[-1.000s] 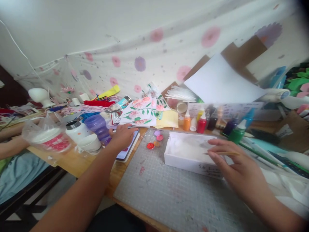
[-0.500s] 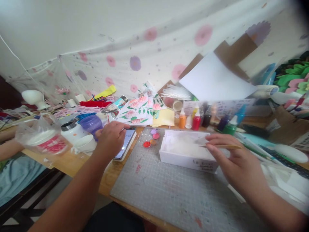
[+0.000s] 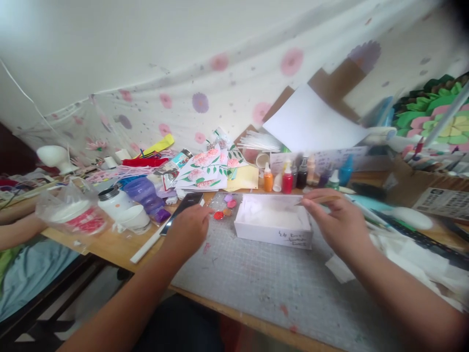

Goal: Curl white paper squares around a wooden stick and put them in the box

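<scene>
My left hand point(image 3: 188, 231) is closed around a dark phone point(image 3: 181, 205), lifted and tilted above the wooden table edge, left of the grey cutting mat point(image 3: 267, 288). My right hand point(image 3: 339, 222) pinches a thin wooden stick point(image 3: 320, 199) over the right end of a white open box point(image 3: 273, 222) that stands on the mat. Small red, orange and purple blobs point(image 3: 224, 210) on clear plastic lie between the phone and the box.
A row of small coloured bottles point(image 3: 289, 178) stands behind the box. Flower-painted cards point(image 3: 205, 171), a purple bottle point(image 3: 144, 193), a white jar point(image 3: 112, 200) and a bagged tub point(image 3: 73, 215) crowd the left. Another person's arm point(image 3: 16, 230) rests at far left. Paper scraps point(image 3: 339, 269) lie right.
My left hand has gripped the phone, lifted it off the table and tilted it toward the mat. The right hand with the stick has moved left over the box.
</scene>
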Demonstrator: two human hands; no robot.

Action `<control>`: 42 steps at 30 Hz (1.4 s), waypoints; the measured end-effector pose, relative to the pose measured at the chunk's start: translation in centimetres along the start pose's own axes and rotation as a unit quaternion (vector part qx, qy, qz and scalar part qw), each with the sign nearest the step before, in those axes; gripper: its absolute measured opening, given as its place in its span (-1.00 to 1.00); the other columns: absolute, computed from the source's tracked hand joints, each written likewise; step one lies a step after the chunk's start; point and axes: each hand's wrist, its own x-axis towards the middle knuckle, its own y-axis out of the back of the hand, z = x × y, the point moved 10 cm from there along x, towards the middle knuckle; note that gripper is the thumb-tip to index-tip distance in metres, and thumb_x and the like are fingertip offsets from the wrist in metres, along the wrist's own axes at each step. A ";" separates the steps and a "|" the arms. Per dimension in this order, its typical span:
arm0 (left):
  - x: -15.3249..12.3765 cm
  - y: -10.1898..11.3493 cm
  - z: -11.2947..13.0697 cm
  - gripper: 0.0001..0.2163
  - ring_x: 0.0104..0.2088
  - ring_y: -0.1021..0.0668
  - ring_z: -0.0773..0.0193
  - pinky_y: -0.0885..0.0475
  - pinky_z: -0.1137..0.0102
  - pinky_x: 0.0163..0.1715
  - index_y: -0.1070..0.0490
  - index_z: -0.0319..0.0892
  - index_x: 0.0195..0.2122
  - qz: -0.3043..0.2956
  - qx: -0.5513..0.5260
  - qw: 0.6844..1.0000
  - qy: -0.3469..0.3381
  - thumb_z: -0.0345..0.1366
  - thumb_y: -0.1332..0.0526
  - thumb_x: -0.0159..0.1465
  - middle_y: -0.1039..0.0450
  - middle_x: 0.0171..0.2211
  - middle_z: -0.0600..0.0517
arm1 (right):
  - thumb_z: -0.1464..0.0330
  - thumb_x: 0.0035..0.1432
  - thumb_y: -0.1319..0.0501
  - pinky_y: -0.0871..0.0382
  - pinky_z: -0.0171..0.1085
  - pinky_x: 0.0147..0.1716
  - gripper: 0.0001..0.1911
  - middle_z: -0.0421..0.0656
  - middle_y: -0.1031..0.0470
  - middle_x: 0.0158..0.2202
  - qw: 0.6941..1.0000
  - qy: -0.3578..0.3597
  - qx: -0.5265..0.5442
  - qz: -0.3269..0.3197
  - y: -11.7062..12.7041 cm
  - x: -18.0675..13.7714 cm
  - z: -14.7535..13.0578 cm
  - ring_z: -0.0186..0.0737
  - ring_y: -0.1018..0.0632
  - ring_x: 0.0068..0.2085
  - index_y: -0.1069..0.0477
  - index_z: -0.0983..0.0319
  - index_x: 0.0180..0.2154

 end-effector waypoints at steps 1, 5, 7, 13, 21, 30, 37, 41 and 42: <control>0.1 0.2 -0.3 -0.68 -0.16 -0.52 0.10 -0.38 0.26 -0.14 -0.48 -0.19 -0.12 0.014 0.005 1.000 0.015 -0.36 0.05 0.27 -0.52 -0.19 -0.09 | 0.24 0.13 -0.20 -0.45 -0.11 -0.24 -0.81 -0.15 -0.56 -0.37 1.000 -0.002 -0.001 -0.002 -0.2 -0.1 0.1 -0.09 -0.58 -0.27 -0.47 0.16 -0.46; 0.1 0.2 -0.3 -0.67 -0.15 -0.53 0.04 -0.39 0.21 -0.15 -0.48 -0.27 -0.13 0.032 0.006 0.999 0.033 -0.37 0.06 0.26 -0.53 -0.19 -0.17 | 0.24 0.13 -0.20 -0.45 -0.14 -0.28 -0.81 -0.15 -0.56 -0.38 1.000 -0.002 -0.002 -0.014 -0.7 -0.4 0.2 -0.11 -0.58 -0.29 -0.46 0.16 -0.48; -0.2 -0.7 1.4 -0.72 -0.19 -0.55 0.16 -0.41 0.34 -0.16 -0.51 -0.15 -0.18 -0.004 -0.017 1.000 -0.019 -0.34 -0.01 0.25 -0.56 -0.22 -0.03 | 0.24 0.12 -0.20 -0.45 -0.13 -0.26 -0.81 -0.16 -0.56 -0.38 1.000 -0.002 -0.002 -0.017 -0.7 -0.4 0.2 -0.10 -0.58 -0.27 -0.46 0.15 -0.48; -0.9 1.0 -2.4 -0.70 -0.20 -0.54 0.13 -0.41 0.29 -0.17 -0.51 -0.16 -0.21 0.040 0.004 0.998 0.051 -0.36 0.02 0.25 -0.55 -0.21 -0.06 | 0.20 0.14 -0.17 -0.44 -0.04 -0.23 -0.81 -0.14 -0.55 -0.36 1.000 -0.016 0.002 -0.012 -0.2 -0.3 0.2 -0.04 -0.57 -0.26 -0.44 0.11 -0.45; -5.8 0.4 -9.0 -0.64 -0.19 -0.48 0.07 -0.37 0.25 -0.14 -0.57 -0.14 -0.17 0.027 0.055 0.994 0.095 -0.44 0.01 0.20 -0.49 -0.22 -0.08 | 0.15 0.12 -0.17 -0.43 -0.10 -0.36 -0.76 -0.14 -0.54 -0.36 1.000 -0.016 -0.008 -0.022 -0.7 -0.8 0.1 -0.03 -0.56 -0.25 -0.45 0.13 -0.45; -6.0 -0.7 -8.6 -0.62 -0.25 -0.46 0.11 -0.36 0.23 -0.18 -0.55 -0.06 -0.10 0.000 0.076 0.994 0.073 -0.42 0.03 0.25 -0.46 -0.26 -0.06 | 0.16 0.12 -0.17 -0.45 -0.12 -0.32 -0.77 -0.16 -0.55 -0.38 1.000 0.004 0.000 -0.011 -0.4 -0.6 -0.4 -0.09 -0.57 -0.27 -0.45 0.13 -0.46; -6.2 2.6 0.2 -0.76 -0.28 -0.43 0.10 -0.34 0.22 -0.23 -0.48 -0.23 -0.25 0.099 0.048 0.993 -0.041 -0.35 -0.02 0.30 -0.44 -0.35 -0.10 | 0.20 0.06 -0.22 -0.43 -0.06 -0.22 -0.81 -0.14 -0.56 -0.35 0.999 -0.051 0.009 -0.005 0.2 -0.4 0.6 -0.05 -0.56 -0.25 -0.48 0.15 -0.46; -7.9 0.9 12.4 -0.82 -0.40 -0.39 0.19 -0.32 0.28 -0.39 -0.44 -0.18 -0.34 -0.007 -0.011 0.950 -0.313 -0.40 -0.04 0.26 -0.39 -0.44 -0.02 | 0.21 0.05 -0.24 -0.41 -0.02 -0.17 -0.81 -0.12 -0.56 -0.36 0.997 -0.074 0.028 0.009 0.5 0.0 0.9 -0.04 -0.56 -0.27 -0.47 0.17 -0.50; -8.3 0.5 14.7 -0.84 -0.39 -0.39 0.19 -0.32 0.29 -0.39 -0.43 -0.18 -0.30 -0.030 -0.027 0.932 -0.359 -0.38 -0.06 0.26 -0.40 -0.41 -0.01 | 0.22 0.05 -0.24 -0.41 -0.01 -0.18 -0.81 -0.11 -0.56 -0.37 0.996 -0.078 0.029 0.014 0.6 0.1 1.0 -0.04 -0.56 -0.28 -0.47 0.17 -0.51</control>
